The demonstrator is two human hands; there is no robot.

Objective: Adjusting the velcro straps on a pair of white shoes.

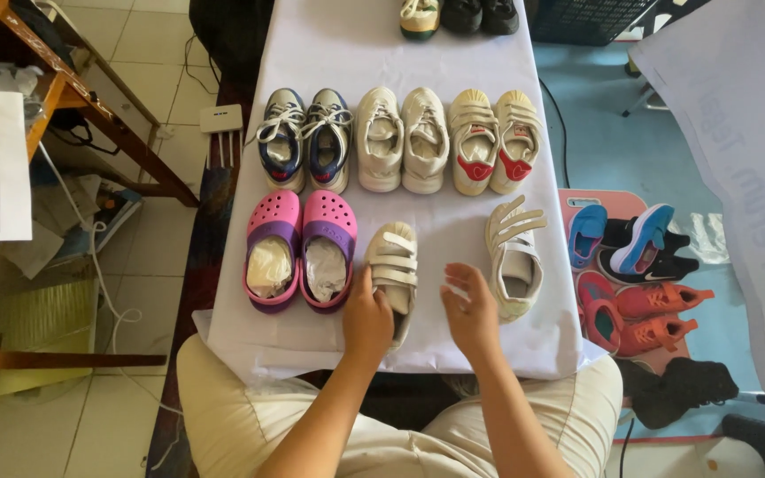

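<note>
At the near edge of the table (524, 80), on its white cloth: one small cream strap shoe (393, 270), toe pointing far, heel under the left hand (367, 320), which closes over the heel and near side, thumb along the left rim. Right hand (471, 310) open, fingers loosely curled, holding nothing, hovering just right of that shoe and touching neither it nor its partner. Partner shoe (513, 257), same cream colour, straps undone and splayed, lies apart to the right, tilted. Handling, as judged: light, soft upper that would dent under a squeeze, firmer sole; loose straps may flap; best taken at the heel collar or across the sole sides. Left of the held shoe, just beside it: pink and purple clogs (301, 250), stuffed with crumpled paper. Far row, left to right: blue and grey trainers (305, 139), beige shoes (402, 139), cream shoes with red patches (495, 142). Right, down on the floor: more shoes, blue, black and coral (639, 283).
</note>
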